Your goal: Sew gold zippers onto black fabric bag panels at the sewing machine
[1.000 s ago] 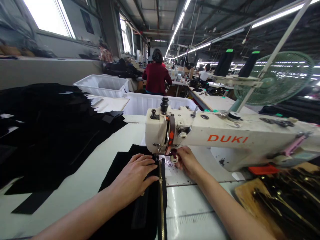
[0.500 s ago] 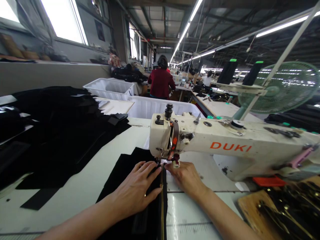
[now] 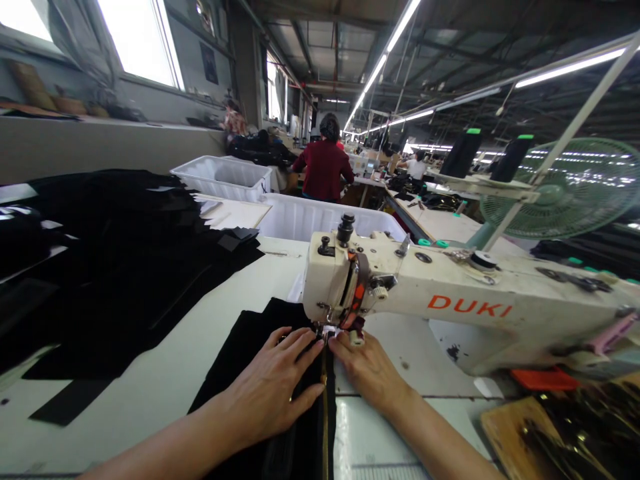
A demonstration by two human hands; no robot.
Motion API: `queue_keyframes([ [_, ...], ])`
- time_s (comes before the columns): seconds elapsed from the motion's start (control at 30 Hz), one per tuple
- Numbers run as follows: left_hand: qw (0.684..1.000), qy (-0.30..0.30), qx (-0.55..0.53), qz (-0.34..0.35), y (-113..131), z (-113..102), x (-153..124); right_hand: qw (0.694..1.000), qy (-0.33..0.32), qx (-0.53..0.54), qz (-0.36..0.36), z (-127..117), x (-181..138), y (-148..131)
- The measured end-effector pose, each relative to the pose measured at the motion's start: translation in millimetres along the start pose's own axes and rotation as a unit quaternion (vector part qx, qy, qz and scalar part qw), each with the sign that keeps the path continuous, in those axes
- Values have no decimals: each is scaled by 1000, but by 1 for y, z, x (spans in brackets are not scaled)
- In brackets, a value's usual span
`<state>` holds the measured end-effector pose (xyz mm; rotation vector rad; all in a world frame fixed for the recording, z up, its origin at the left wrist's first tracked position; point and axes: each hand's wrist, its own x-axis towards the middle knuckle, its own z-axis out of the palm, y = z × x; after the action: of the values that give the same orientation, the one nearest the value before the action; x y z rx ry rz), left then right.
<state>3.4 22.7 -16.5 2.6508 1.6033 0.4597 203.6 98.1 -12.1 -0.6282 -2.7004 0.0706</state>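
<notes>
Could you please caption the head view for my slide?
Left hand and right hand hold black fabric at a DUKI sewing machine.

Bright daylight blows out the windows (image 3: 135, 40) on the left; ceiling tube lights (image 3: 387, 50) glare overhead, and the picture's edges bend and blur.

A garment factory floor: an industrial sewing machine (image 3: 450, 307) marked DUKI stands on a long worktop (image 3: 150, 380) heaped with cut black fabric pieces (image 3: 100, 267). White plastic bins (image 3: 225, 177), thread cones (image 3: 463, 152) and a green fan (image 3: 565, 190) stand about, and other workers (image 3: 324, 167) sit at rows of stations under fluorescent strip lights (image 3: 385, 60).
</notes>
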Motion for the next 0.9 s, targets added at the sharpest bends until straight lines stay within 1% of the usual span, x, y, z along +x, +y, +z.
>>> queue_keyframes([
  [0.13,1000,11,-2,4,-1,1,1,999,26,20,37,3,1,4],
  [0.23,1000,18,-3,7,-2,0,0,992,60,41,99,1,-3,8],
  [0.33,1000,13,1,6,-1,0,0,979,100,56,167,-5,-5,15],
  [0.4,1000,6,2,6,-1,0,0,973,115,55,192,-8,-4,18],
  [0.57,1000,-1,6,10,1,0,-1,970,123,32,208,-10,-2,17],
  [0.77,1000,3,11,9,5,-4,-3,969,117,10,216,-14,-1,14],
  [0.9,1000,11,10,11,6,-5,-4,970,104,17,218,-21,-4,4],
])
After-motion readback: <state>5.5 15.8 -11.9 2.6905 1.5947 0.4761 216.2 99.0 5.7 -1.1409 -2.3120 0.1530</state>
